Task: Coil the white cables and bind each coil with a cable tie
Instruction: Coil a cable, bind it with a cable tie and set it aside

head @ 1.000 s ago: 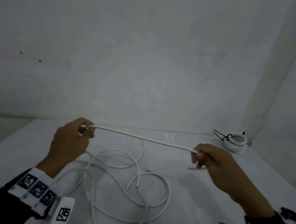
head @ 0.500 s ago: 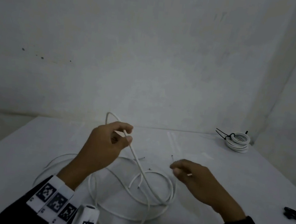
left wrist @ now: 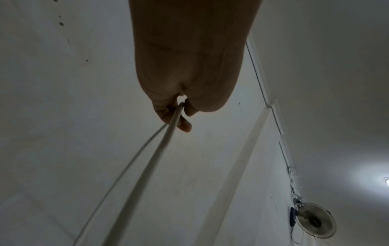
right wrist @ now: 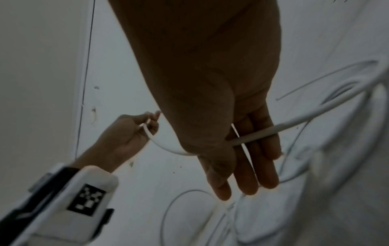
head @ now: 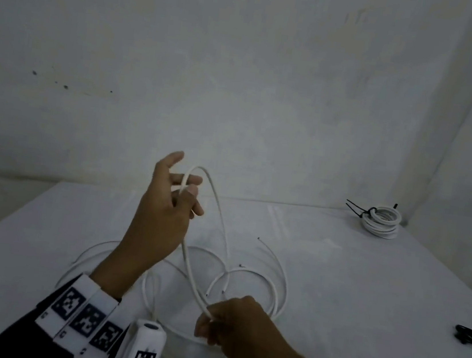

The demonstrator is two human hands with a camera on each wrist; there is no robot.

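Observation:
A long white cable (head: 190, 276) lies in loose loops (head: 249, 273) on the white table (head: 364, 286). My left hand (head: 188, 187) is raised above the table and pinches a bend of this cable between thumb and fingers. In the left wrist view two strands (left wrist: 168, 134) drop from the left hand (left wrist: 181, 114). One strand runs down to my right hand (head: 210, 318), which grips it low near the table's front. In the right wrist view the cable (right wrist: 294, 119) crosses the fingers of the right hand (right wrist: 242, 188) under the thumb. The left hand (right wrist: 147, 123) shows behind it.
A coiled white cable (head: 381, 222) bound with a black cable tie (head: 356, 209) lies at the table's far right corner. A black curved object (head: 471, 342) sits at the right edge. Walls stand close behind and to the right.
My left hand has risen and moved right, carrying a bend of cable. My right hand has dropped towards the table's front and taken hold of the strand below the left hand.

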